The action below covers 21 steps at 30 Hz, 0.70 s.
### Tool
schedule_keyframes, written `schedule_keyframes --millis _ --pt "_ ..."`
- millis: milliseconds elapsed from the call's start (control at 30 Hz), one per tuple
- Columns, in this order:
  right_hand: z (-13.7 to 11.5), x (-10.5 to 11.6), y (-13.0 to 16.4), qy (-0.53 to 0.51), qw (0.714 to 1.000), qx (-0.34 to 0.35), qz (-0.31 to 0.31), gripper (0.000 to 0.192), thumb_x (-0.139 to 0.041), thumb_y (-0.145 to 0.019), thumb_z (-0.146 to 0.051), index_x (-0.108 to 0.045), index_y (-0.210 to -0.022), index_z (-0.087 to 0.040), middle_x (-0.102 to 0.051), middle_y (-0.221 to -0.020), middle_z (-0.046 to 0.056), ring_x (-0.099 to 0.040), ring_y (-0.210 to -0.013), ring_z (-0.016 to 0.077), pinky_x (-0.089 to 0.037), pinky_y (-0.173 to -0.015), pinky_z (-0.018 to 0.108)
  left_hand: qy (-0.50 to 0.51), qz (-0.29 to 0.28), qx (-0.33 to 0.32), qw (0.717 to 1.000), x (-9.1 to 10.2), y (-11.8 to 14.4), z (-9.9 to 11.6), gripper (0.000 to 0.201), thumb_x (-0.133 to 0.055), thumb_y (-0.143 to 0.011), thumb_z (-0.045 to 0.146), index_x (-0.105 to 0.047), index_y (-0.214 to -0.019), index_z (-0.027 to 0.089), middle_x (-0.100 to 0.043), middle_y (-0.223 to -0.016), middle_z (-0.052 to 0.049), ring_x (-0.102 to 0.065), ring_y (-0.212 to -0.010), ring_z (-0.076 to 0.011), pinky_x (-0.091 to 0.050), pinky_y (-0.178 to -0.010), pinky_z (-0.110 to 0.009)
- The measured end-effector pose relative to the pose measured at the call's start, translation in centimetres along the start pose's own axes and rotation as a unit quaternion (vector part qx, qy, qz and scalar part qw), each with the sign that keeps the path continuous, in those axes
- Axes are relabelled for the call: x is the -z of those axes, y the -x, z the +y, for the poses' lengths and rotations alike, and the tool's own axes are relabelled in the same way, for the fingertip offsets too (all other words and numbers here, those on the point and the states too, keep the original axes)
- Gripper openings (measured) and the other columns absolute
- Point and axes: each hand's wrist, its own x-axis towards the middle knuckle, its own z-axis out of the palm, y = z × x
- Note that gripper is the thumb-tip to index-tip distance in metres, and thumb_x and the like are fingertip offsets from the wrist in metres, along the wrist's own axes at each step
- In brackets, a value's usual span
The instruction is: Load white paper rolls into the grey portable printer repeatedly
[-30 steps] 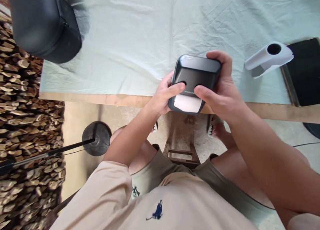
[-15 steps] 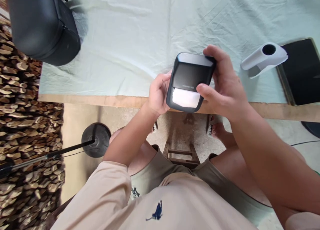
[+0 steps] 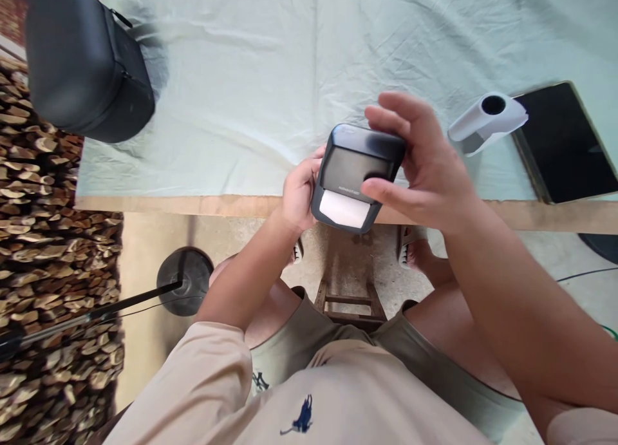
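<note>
A dark handheld label printer (image 3: 356, 168) with a tinted window is held just over the table's front edge. White paper (image 3: 345, 210) shows at its lower end. My left hand (image 3: 300, 190) grips its left side, with most of those fingers hidden behind it. At the right side is my right hand (image 3: 427, 158), fingers spread; its thumb lies over the window and the upper fingers rise past the top corner. Whether the lower fingers touch the casing I cannot tell. To the right, a white paper roll (image 3: 476, 124) with a dark core lies on the table.
A dark tablet-like device (image 3: 567, 142) lies beside the roll. On the left stands a black zipped case (image 3: 82, 65). Pale green cloth (image 3: 232, 97) covers the table, whose wooden edge (image 3: 217, 205) faces me. Below are a round stand base (image 3: 183, 274) and stacked firewood (image 3: 53, 271).
The printer and both hands have come slightly down and to the left. My right hand's fingers have lifted from the printer's upper right corner and spread apart.
</note>
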Motion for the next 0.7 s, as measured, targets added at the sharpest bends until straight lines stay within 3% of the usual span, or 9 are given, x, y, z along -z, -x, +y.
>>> schedule_keyframes --millis 100,167,267,333,433,500,567,633,700 --pt "-1.0 -0.3 -0.1 0.046 0.997 -0.054 -0.016 0.075 -0.071 -0.078 -0.042 -0.033 -0.143 -0.032 -0.039 -0.152 0.005 -0.04 -0.144 0.0256 -0.038 -0.126 0.048 0.018 -0.019 0.007 1.0 -0.2 0.2 0.5 0.026 -0.046 -0.089 0.034 -0.064 -0.082 0.016 -0.073 -0.083 -0.002 -0.062 -0.126 -0.0276 -0.056 -0.103 -0.038" --pt "-1.0 -0.7 -0.1 0.039 0.995 -0.089 0.004 0.081 -0.072 -0.076 -0.041 -0.028 -0.144 -0.029 -0.036 -0.152 0.007 -0.042 -0.142 0.0263 -0.043 -0.121 0.046 0.031 -0.044 0.019 0.998 -0.3 0.3 0.8 0.041 -0.037 -0.094 0.045 -0.066 -0.099 0.015 -0.075 -0.102 -0.004 -0.059 -0.131 -0.0293 -0.054 -0.106 -0.041" --pt "-0.4 -1.4 0.0 -0.073 0.981 -0.182 0.013 0.093 -0.071 -0.076 -0.044 -0.012 -0.147 -0.032 -0.048 -0.14 0.008 -0.061 -0.118 0.0217 -0.06 -0.093 0.037 0.027 -0.062 0.016 0.998 -0.5 0.4 0.9 0.054 -0.027 -0.096 0.05 -0.063 -0.114 0.015 -0.072 -0.118 -0.006 -0.054 -0.137 -0.031 -0.051 -0.11 -0.045" --pt "0.0 -1.8 0.1 -0.164 0.961 -0.222 0.004 0.095 -0.071 -0.077 -0.048 -0.007 -0.146 -0.034 -0.054 -0.131 0.005 -0.066 -0.1 0.016 -0.062 -0.079 0.03 0.004 -0.063 0.0 0.998 -0.6 0.4 0.5 0.058 -0.022 -0.097 0.052 -0.062 -0.118 0.017 -0.071 -0.121 -0.006 -0.051 -0.139 -0.0305 -0.05 -0.111 -0.046" --pt "0.2 -2.2 0.1 -0.226 0.947 -0.225 0.031 0.095 -0.076 -0.072 -0.051 -0.014 -0.142 -0.035 -0.054 -0.133 0.002 -0.065 -0.103 0.0136 -0.061 -0.076 0.025 -0.073 -0.067 -0.035 0.994 -0.7 0.2 0.3 0.064 -0.02 -0.096 0.06 -0.063 -0.119 0.02 -0.07 -0.122 -0.005 -0.046 -0.144 -0.0297 -0.048 -0.114 -0.046" --pt "0.2 -2.2 0.2 -0.255 0.94 -0.216 0.067 0.092 -0.077 -0.07 -0.055 -0.02 -0.14 -0.035 -0.053 -0.136 0.002 -0.064 -0.11 0.0149 -0.06 -0.075 0.025 -0.169 -0.083 -0.057 0.98 -0.7 0.4 1.4 0.069 -0.02 -0.094 0.068 -0.065 -0.118 0.021 -0.068 -0.126 -0.006 -0.044 -0.146 -0.0305 -0.046 -0.116 -0.048" --pt "0.3 -2.0 0.3 -0.277 0.933 -0.205 0.102 0.088 -0.076 -0.069 -0.057 -0.026 -0.136 -0.033 -0.054 -0.135 0.002 -0.062 -0.116 0.0164 -0.061 -0.08 0.026 -0.323 -0.109 -0.082 0.937 -0.9 1.2 3.9 0.07 -0.029 -0.092 0.073 -0.064 -0.122 0.021 -0.063 -0.135 -0.006 -0.043 -0.146 -0.0307 -0.041 -0.12 -0.05" --pt "0.6 -1.7 0.4 -0.282 0.928 -0.208 0.13 0.084 -0.076 -0.068 -0.058 -0.03 -0.134 -0.032 -0.058 -0.128 0.002 -0.063 -0.116 0.0171 -0.061 -0.085 0.029 -0.541 -0.094 -0.153 0.821 -1.1 2.7 7.4 0.066 -0.058 -0.083 0.068 -0.063 -0.129 0.02 -0.057 -0.143 -0.007 -0.046 -0.143 -0.0295 -0.034 -0.125 -0.048" --pt "0.9 -1.4 0.5 -0.27 0.925 -0.217 0.156 0.083 -0.077 -0.067 -0.057 -0.031 -0.132 -0.031 -0.062 -0.121 0.002 -0.064 -0.113 0.0184 -0.061 -0.087 0.032 -0.676 -0.008 -0.183 0.713 -1.4 4.6 10.4 0.061 -0.073 -0.077 0.054 -0.066 -0.125 0.017 -0.062 -0.136 -0.006 -0.054 -0.134 -0.0247 -0.039 -0.123 -0.038"
